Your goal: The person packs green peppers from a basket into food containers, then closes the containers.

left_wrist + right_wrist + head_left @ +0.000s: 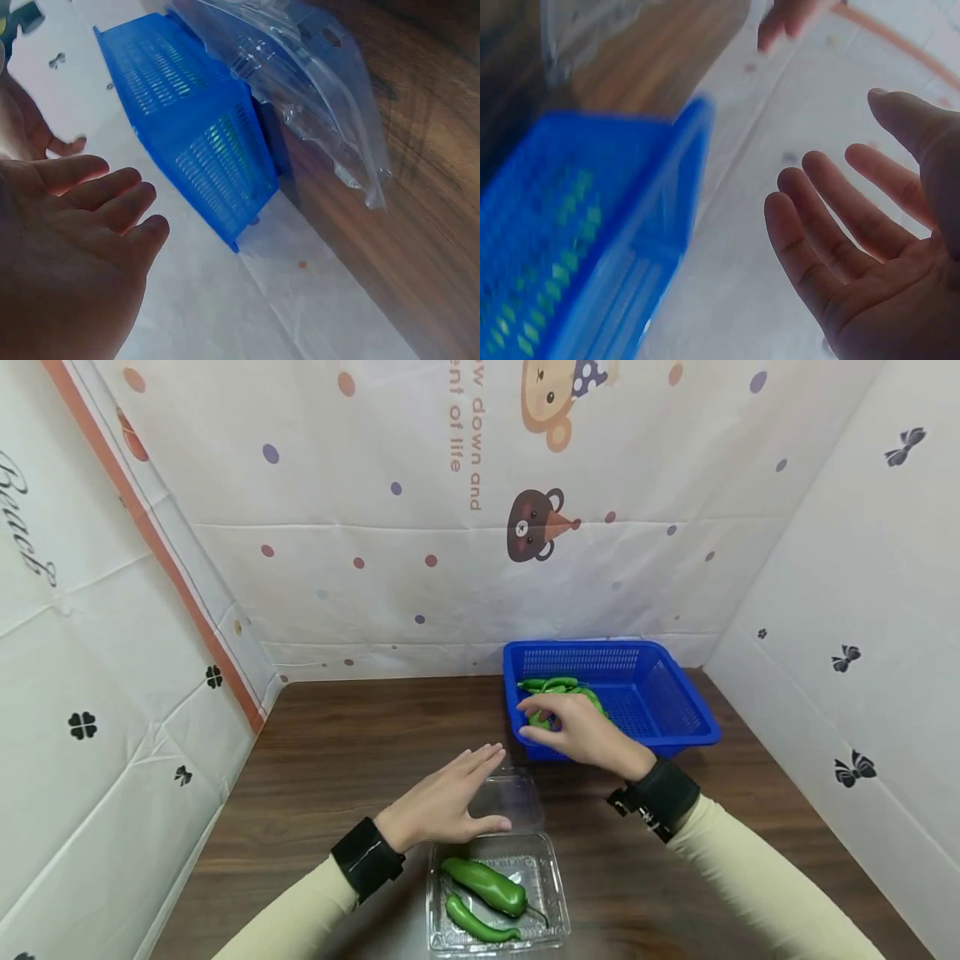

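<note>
Right hand (581, 731) over the near-left corner of the basket (678, 735), fingers loosely spread above the peppers (558, 692), gripping nothing; left hand (442, 802) flat and empty, hovering at the clamshell lid (517, 793); two peppers lie in the tray (551, 893); wrist views show bare palms; only head view shows the tray's contents.

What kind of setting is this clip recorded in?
Probably a staged tabletop booth, not a real kitchen: printed cloth backdrops wall in a wooden table that carries a blue basket of green peppers and a clear clamshell box.
</note>
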The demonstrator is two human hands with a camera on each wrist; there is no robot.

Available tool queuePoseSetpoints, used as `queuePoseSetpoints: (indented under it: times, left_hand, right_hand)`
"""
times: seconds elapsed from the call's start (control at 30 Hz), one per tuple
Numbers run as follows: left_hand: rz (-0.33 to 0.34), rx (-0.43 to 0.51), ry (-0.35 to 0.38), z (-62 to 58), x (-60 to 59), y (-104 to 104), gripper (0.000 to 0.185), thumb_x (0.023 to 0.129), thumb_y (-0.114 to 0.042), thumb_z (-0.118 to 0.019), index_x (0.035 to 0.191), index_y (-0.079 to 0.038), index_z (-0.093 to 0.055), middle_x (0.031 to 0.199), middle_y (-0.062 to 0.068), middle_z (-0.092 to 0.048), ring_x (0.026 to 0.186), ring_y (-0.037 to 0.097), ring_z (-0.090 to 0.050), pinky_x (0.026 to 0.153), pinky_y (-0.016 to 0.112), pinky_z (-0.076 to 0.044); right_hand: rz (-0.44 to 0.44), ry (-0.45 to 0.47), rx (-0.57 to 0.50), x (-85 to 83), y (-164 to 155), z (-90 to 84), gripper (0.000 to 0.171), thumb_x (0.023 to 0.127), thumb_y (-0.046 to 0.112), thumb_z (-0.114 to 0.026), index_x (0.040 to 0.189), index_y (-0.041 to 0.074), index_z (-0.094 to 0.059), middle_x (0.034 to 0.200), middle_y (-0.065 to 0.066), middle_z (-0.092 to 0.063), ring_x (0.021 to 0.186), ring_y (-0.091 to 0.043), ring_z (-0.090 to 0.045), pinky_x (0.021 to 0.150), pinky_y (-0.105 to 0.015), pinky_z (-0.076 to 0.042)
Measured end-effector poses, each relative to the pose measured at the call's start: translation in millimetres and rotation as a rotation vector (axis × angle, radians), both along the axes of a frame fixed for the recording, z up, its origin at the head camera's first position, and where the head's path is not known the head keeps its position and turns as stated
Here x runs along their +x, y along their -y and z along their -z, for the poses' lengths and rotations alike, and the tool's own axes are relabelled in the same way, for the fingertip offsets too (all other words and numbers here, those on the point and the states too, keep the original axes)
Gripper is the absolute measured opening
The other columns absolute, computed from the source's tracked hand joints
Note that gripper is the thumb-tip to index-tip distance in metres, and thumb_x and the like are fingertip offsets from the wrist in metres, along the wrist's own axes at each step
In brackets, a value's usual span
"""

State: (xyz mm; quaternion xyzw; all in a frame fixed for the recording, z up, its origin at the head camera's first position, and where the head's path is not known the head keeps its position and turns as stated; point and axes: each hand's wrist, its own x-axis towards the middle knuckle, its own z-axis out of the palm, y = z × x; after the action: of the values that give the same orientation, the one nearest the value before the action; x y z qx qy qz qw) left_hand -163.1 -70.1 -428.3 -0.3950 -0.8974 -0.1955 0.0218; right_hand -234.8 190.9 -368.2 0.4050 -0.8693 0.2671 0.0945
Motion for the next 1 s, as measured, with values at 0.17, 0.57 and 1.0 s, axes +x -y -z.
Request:
queuePoseSetpoints:
  times: [0.17,0.57,1.0]
  left_hand:
    - [0.012,-0.031,-0.018,0.5,-8.7,-8,0.096,0.095,-0.062,-0.063,0.160,0.000,-0.030,0.165,0.018,-0.031,0.153,0.027,-0.029,0.126,0.047,-0.022]
    - [-0.026,-0.102,0.002,-3.6,-30.0,-25,0.097,0.096,-0.067,-0.057,0.163,-0.003,-0.025,0.169,0.013,-0.023,0.154,0.021,-0.027,0.126,0.046,-0.018]
    - [-0.046,-0.135,-0.003,-2.3,-36.6,-35,0.096,0.096,-0.069,-0.055,0.161,-0.003,-0.031,0.169,0.015,-0.024,0.155,0.024,-0.023,0.126,0.048,-0.020]
  right_hand:
    - [0.052,0.056,0.025,-25.9,-10,-6.1,0.038,0.097,0.021,-0.074,0.132,0.005,-0.067,0.115,-0.012,-0.072,0.096,-0.026,-0.071,0.080,-0.041,-0.061]
    - [0.120,0.182,0.229,-82.0,-23,-7.8,0.050,0.097,0.019,-0.073,0.140,-0.001,-0.058,0.118,-0.023,-0.070,0.103,-0.037,-0.069,0.087,-0.052,-0.059]
    - [0.204,0.353,0.499,-111.5,-29,-2.1,0.061,0.098,0.027,-0.073,0.148,0.001,-0.051,0.131,-0.026,-0.064,0.126,-0.044,-0.058,0.100,-0.057,-0.052]
